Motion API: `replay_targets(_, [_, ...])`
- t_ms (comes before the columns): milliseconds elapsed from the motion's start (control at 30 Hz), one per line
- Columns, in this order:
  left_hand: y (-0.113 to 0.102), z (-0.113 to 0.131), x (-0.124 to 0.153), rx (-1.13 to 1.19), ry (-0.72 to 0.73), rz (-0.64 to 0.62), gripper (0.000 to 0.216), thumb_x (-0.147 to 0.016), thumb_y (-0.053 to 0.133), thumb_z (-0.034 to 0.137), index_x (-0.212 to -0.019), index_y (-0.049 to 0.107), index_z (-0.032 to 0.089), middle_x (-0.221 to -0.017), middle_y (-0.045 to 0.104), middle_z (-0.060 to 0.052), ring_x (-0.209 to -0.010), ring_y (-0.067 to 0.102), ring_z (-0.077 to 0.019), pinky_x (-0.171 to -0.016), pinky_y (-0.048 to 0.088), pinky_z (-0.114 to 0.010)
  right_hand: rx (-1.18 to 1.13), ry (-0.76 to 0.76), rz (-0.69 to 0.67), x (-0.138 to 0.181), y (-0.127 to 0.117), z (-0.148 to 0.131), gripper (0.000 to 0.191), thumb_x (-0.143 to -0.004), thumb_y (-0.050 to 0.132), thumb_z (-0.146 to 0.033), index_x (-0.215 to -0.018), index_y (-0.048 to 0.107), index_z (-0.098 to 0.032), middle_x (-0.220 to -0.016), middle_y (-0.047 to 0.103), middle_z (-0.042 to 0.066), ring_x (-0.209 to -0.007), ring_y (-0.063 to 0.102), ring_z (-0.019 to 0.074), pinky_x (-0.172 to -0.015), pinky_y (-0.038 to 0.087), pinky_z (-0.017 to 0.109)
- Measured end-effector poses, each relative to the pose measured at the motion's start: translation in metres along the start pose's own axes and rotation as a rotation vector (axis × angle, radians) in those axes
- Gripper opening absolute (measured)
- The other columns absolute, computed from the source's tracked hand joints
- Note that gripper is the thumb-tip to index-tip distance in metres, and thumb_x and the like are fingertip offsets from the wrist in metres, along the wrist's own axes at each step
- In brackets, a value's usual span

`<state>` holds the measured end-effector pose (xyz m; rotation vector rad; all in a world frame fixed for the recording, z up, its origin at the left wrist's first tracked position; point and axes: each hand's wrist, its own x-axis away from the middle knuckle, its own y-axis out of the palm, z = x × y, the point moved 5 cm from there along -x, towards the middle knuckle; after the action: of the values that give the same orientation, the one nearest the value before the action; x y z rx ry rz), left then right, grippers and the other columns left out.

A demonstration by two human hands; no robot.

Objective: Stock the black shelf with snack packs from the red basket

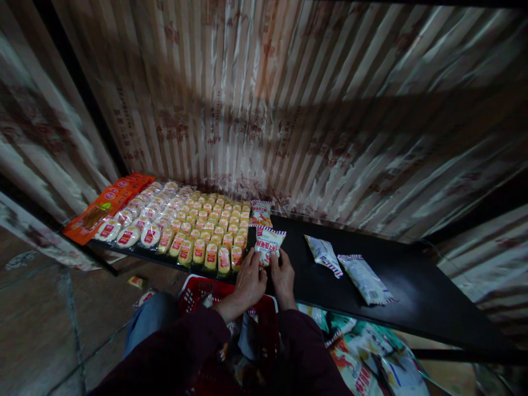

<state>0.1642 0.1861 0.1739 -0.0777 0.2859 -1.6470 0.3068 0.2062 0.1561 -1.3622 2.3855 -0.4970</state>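
Observation:
Both my hands grip the lower edge of a white snack packet with red print, held upright on the black shelf. My left hand pinches its bottom left corner and my right hand pinches its bottom right. The packet stands right beside rows of yellow-and-red packets. A second packet of the same kind stands behind it.
White round packets and orange packets fill the shelf's left end. Two white packets lie flat to the right. A red basket sits below my arms, with printed bags on the floor. A striped curtain hangs behind.

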Motion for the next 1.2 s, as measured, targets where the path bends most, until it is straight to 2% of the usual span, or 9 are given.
replay_targets(233, [0.006,0.000,-0.026,-0.169,0.020,-0.007,0.062,-0.072,0.054,0.010,-0.133,0.052,0.014,-0.154,0.031,-0.013,-0.142,0.028,-0.0294,-0.117,0.023,-0.042,0.060,-0.038,-0.009,-0.030,0.013,-0.009,0.074,-0.080,0.038,-0.064,-0.127,0.057,-0.009,-0.106,0.069,0.019,-0.092,0.065,0.0283,-0.081,0.048,0.038])
replay_targets(467, [0.010,0.001,-0.053,-0.185,0.011,-0.029,0.066,-0.069,0.057,0.010,-0.135,0.049,0.014,-0.155,0.027,-0.013,-0.144,0.022,-0.0302,-0.119,0.018,-0.042,0.115,-0.051,-0.006,-0.055,0.024,-0.011,0.069,-0.082,0.038,-0.060,-0.123,0.060,-0.010,-0.099,0.071,0.017,-0.087,0.065,0.0273,-0.079,0.048,0.037])
replay_targets(567, [0.011,0.005,-0.061,-0.245,-0.010,-0.055,0.067,-0.071,0.056,0.010,-0.137,0.047,0.014,-0.156,0.025,-0.012,-0.145,0.020,-0.0290,-0.120,0.016,-0.041,0.139,-0.059,-0.003,-0.064,0.027,-0.014,0.065,-0.083,0.039,-0.057,-0.124,0.059,-0.011,-0.102,0.071,0.016,-0.089,0.066,0.0265,-0.079,0.048,0.035])
replay_targets(767, [0.012,0.019,-0.073,-0.531,-0.026,-0.134,0.066,-0.078,0.050,0.014,-0.142,0.038,0.010,-0.158,0.019,-0.013,-0.146,0.016,-0.0252,-0.120,0.016,-0.035,0.213,-0.043,-0.042,-0.078,0.031,-0.023,0.061,-0.086,0.038,-0.053,-0.127,0.057,-0.011,-0.106,0.070,0.016,-0.092,0.066,0.0256,-0.081,0.048,0.034])
replay_targets(967, [0.012,0.021,-0.082,-0.604,-0.037,-0.159,0.066,-0.079,0.048,0.018,-0.144,0.035,0.012,-0.158,0.018,-0.014,-0.146,0.016,-0.0279,-0.118,0.022,-0.041,0.222,-0.052,-0.071,-0.088,0.037,-0.029,0.060,-0.087,0.039,-0.053,-0.128,0.055,-0.013,-0.106,0.071,0.014,-0.093,0.067,0.0258,-0.083,0.049,0.035])
replay_targets(1200, [0.013,0.014,-0.091,-0.640,-0.097,-0.225,0.068,-0.081,0.045,0.020,-0.147,0.030,0.013,-0.159,0.015,-0.010,-0.146,0.014,-0.0276,-0.119,0.019,-0.041,0.255,-0.072,-0.096,-0.097,0.047,-0.031,0.057,-0.087,0.042,-0.047,-0.127,0.056,-0.009,-0.118,0.066,0.018,-0.103,0.064,0.0265,-0.088,0.047,0.034])
